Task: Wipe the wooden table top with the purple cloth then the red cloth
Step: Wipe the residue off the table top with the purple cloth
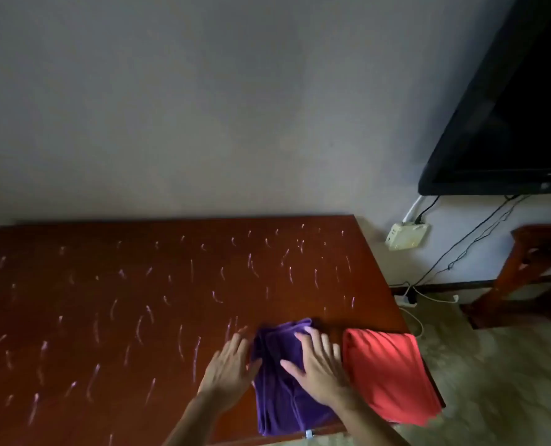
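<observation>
1. I take the purple cloth as my landmark. It lies folded flat at the near right part of the wooden table top, its near end reaching the table's front edge, where a small pale tag shows.

2. My right hand lies palm-down on top of that cloth, fingers spread and flat, clenching nothing. My left hand sits at the cloth's left edge, fingers open and extended, thumb touching or almost touching the fold; I cannot tell whether it has pinched any fabric.

3. The red cloth lies just to the right of the purple one, also folded, close beside it with a thin strip of wood between, its right side at or slightly over the table's right edge.

4. Left of and beyond the purple cloth the wood is covered in pale streaks, none wiped yet by my reading.

5. Handling, as I judge it: the purple cloth looks plush, soft and light, with several loose layers. It will slide easily on the polished wood and may unfold if lifted by one corner.

6. I would hold it by pressing down through a flat palm over its middle, fingers curled over the far fold, so the layers travel together.
</observation>
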